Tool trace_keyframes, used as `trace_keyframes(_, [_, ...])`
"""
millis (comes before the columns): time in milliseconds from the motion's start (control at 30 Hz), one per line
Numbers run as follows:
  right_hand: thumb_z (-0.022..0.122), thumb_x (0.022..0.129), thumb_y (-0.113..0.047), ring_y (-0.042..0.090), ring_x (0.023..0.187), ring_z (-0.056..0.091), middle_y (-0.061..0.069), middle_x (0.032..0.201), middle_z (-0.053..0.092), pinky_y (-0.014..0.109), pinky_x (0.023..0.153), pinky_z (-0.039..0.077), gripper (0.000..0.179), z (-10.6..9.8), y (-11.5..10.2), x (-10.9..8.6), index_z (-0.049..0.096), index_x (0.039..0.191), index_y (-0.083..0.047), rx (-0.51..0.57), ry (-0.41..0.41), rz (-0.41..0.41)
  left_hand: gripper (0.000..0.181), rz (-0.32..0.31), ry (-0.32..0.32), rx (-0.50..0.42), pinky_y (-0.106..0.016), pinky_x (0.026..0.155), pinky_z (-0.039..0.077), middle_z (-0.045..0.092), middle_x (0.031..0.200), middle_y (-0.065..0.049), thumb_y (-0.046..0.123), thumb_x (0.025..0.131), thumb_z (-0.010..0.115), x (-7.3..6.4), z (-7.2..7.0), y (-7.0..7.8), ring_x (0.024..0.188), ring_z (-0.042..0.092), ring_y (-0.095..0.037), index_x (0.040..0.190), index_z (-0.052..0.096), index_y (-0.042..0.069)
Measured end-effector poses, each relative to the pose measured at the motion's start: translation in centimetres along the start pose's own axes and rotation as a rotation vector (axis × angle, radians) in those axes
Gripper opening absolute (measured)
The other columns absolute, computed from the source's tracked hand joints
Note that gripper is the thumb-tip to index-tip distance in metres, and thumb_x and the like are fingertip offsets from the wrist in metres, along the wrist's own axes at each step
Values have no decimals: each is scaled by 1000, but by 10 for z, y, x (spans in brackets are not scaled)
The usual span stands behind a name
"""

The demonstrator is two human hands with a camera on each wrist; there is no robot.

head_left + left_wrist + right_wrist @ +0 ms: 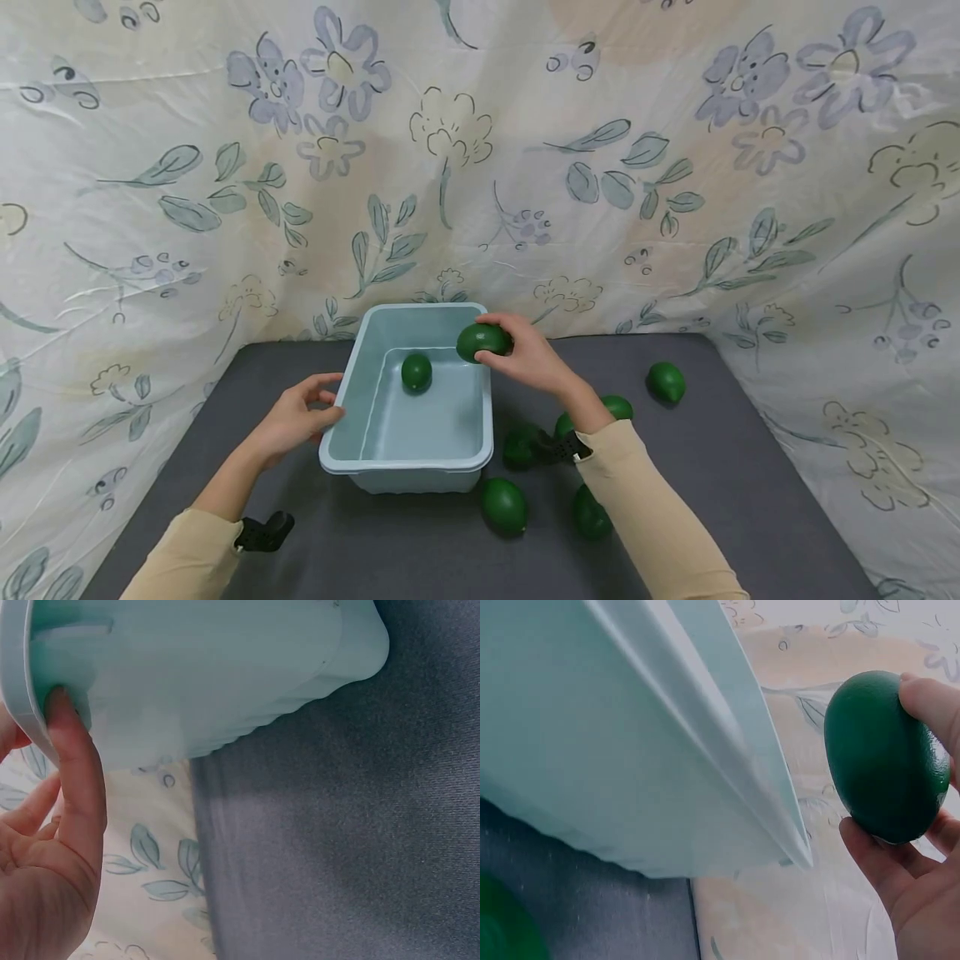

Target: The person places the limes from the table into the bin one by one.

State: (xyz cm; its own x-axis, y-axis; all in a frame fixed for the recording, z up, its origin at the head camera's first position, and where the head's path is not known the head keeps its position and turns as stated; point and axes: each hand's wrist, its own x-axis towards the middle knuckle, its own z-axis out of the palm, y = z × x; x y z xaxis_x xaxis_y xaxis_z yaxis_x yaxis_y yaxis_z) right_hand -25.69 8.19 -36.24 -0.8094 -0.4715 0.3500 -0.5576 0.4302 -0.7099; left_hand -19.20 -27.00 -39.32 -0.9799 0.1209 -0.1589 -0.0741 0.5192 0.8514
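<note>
In the head view a pale blue plastic bin point(412, 462) stands on the table, with one green lime point(416, 372) lying on its floor. My left hand point(294, 419) holds the bin's left rim; in the left wrist view the thumb point(73, 761) presses the wall just under the lip. Over the bin's far right rim, my right hand point(534, 360) pinches another glossy green lime point(482, 342) between thumb and fingers. The right wrist view shows this held lime point(885, 757) beside the bin's lip, fingertips at its ends.
Several more limes lie on the dark grey table point(300, 533) right of the bin: one lime point(504, 507) near its front corner, another lime point(666, 382) far right, others partly behind the right forearm. A floral cloth point(480, 167) hangs behind the table.
</note>
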Motion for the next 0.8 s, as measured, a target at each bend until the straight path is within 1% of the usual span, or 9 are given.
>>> trace_keyframes(100, [67,84,-22,22,105,51,8,126,49,38,82,47,50,4,-3,5,49,129,-10,12,-14,-8,62,6,1,4,-36,62,54,51,107,-19,14,87,61,0,0,0,78,61,-21,141,31,8])
trace_keyframes(300, [68,83,-23,21,105,51,7,124,51,37,82,47,49,12,-9,14,51,128,-11,7,-15,-27,62,17,-1,-4,-37,62,54,51,105,-19,13,87,61,-1,0,0,77,62,-22,140,31,8])
trace_keyframes(467, [68,83,-22,20,102,51,7,123,51,35,80,47,49,19,-13,21,51,127,-10,22,-35,-24,61,15,1,-2,-37,62,54,51,104,-19,13,87,61,-1,0,1,77,61,-22,140,31,7])
trace_keyframes(633, [67,84,-22,18,100,53,6,125,50,33,79,48,48,26,-16,26,50,128,-12,37,-66,-18,61,14,2,0,-37,62,54,50,105,-19,12,87,60,-2,0,1,77,61,-22,140,31,8])
trace_keyframes(800, [67,85,-23,18,100,54,6,127,49,31,79,48,49,32,-20,30,50,129,-11,29,-78,-22,61,13,-1,-5,-36,63,54,50,105,-19,12,87,60,-2,0,1,78,60,-22,140,31,7])
